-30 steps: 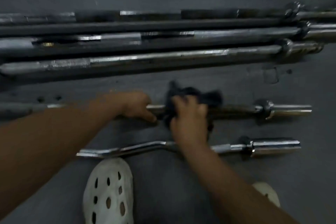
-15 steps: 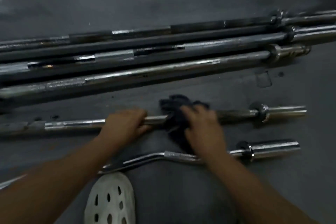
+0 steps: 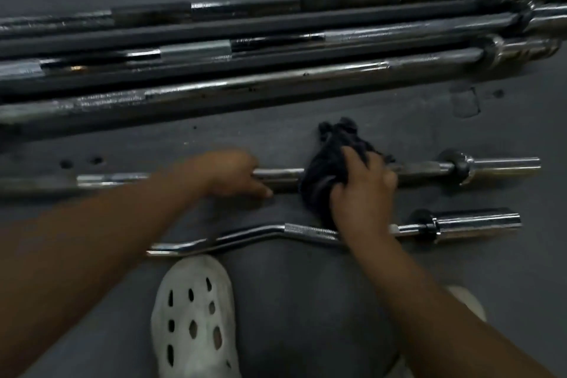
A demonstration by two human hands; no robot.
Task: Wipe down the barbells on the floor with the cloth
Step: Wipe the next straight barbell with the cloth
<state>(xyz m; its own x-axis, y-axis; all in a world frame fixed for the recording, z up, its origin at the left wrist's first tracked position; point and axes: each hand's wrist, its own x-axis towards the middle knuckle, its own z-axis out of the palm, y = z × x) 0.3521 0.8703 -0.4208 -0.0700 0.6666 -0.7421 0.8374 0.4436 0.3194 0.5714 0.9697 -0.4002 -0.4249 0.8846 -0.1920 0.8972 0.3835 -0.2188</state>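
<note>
Closest to me is a white shoe on the dark grey floor. Just past it lies a bent bar, shiny, with no hand on it. Next comes the short straight bar. The left hand curls over it and holds it down. The right hand squeezes the dark cloth round the bar. A second ago the cloth was nearer the left hand; now it has slid a bit toward the bar's right end. So the rubbing goes on, and I think this bar is only partly done. Far back, long barbells lie side by side, waiting. The floor looks rough, with small marks.
</note>
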